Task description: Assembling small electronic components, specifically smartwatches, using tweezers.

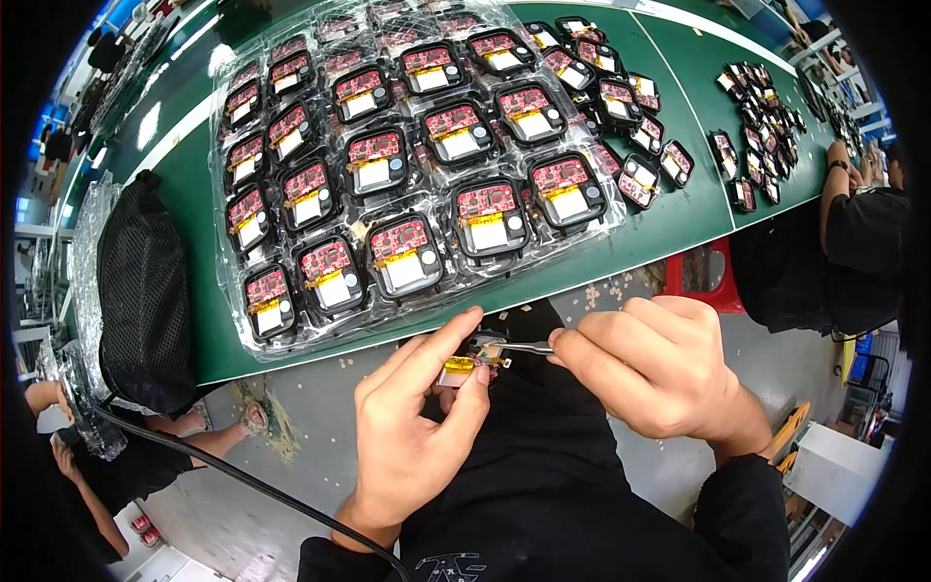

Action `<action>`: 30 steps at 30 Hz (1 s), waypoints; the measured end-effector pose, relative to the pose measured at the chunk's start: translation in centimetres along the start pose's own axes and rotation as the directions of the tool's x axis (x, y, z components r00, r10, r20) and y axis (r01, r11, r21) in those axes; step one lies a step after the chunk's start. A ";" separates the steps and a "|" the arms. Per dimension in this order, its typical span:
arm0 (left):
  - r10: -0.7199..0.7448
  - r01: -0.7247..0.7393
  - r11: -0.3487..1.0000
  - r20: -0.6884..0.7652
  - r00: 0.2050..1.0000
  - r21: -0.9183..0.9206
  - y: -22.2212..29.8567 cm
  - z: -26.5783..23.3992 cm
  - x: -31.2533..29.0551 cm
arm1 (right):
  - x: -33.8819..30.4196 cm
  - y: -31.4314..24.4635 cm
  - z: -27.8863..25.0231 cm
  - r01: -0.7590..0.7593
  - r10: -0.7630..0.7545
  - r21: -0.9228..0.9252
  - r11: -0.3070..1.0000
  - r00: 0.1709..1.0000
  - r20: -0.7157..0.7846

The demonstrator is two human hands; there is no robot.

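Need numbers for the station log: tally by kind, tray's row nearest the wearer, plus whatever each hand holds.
Black-cased circuit-board units, nearest row of clear tray: 5
Small assembly in left hand: 1
Metal tool in right hand: 1
Total: 7

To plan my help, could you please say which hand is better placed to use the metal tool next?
Probably the right hand: it holds the tool, which points at the device gripped by the left hand.

Black mesh bag (145, 291) at left of green table (669, 228); red stool (720, 289) near co-worker (866, 238).
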State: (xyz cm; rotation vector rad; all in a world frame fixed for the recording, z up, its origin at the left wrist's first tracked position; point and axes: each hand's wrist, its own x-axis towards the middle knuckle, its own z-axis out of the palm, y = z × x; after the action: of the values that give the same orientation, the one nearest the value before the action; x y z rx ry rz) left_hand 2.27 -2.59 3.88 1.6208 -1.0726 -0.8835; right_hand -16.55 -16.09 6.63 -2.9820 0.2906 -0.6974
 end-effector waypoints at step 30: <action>-0.061 0.085 0.989 0.191 0.980 -0.120 -1.0 1.0 -0.7 | 0.8 -2.5 1.5 -0.402 0.317 0.535 0.743 0.916 0.248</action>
State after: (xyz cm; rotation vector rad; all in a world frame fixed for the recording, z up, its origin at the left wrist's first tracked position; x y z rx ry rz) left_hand 1.34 -2.09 2.73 1.5011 -1.0666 -1.1492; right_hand -14.78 -13.75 5.86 -2.2790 0.5224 -0.4225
